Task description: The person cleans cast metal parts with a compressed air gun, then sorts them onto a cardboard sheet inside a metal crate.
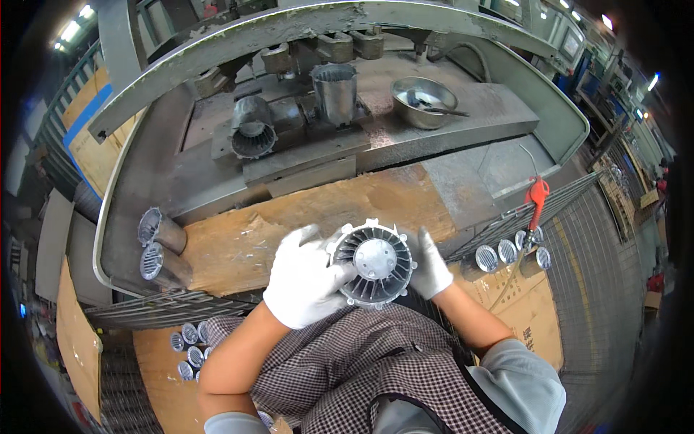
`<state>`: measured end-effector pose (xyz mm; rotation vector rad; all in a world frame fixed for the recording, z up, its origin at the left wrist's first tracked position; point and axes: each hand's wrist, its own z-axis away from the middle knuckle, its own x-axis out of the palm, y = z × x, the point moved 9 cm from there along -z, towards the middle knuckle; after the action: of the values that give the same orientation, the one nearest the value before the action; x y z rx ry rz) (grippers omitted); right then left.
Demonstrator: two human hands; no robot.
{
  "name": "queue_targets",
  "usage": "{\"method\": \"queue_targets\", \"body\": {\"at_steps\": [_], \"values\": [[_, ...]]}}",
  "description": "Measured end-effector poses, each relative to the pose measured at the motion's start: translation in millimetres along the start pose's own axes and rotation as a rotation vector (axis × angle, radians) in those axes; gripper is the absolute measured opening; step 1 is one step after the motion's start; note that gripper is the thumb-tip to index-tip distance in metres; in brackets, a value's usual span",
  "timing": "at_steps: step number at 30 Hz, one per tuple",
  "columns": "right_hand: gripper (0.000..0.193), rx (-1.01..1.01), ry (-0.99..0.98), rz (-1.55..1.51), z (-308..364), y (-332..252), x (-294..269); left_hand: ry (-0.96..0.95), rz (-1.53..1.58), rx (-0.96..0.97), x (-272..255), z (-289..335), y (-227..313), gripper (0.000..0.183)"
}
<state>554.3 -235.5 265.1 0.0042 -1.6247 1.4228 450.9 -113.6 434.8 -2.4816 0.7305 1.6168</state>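
Note:
My left hand (305,281), in a white glove, is closed on the left side of a round, finned metal casting (375,259). Its thumb lies over the casting's lower left rim. The casting has a flat disc in the middle, thin fins around it and small lugs on the outer edge; its face is turned up towards me. At its right side is my right hand (435,270), also gloved, with the visible fingers stretched upward. The rest of those fingers is behind the casting, and whether they touch it cannot be made out.
Beyond a wooden board (325,217), a machine bed carries an upright metal cylinder (335,94), a tilted finned cylinder (253,129) and a steel bowl (424,103). Two castings (163,246) sit at left. A red air gun (536,194) hangs at right near more castings (508,252).

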Motion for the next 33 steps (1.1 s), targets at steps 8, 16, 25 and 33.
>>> {"method": "queue_targets", "body": {"at_steps": [8,16,25,33], "values": [[0.09,0.115,-0.188,-0.536,9,22,77,-0.019,0.096,0.005,2,3,-4,0.039],[0.09,0.108,-0.099,-0.445,16,20,86,0.048,0.066,0.035,-11,6,1,0.046],[0.082,-0.026,-0.179,-0.588,39,-10,23,0.135,0.29,0.161,6,10,-11,0.102],[0.097,-0.489,0.488,0.437,245,-203,-150,0.023,-0.017,-0.101,22,12,-35,0.085]]}}
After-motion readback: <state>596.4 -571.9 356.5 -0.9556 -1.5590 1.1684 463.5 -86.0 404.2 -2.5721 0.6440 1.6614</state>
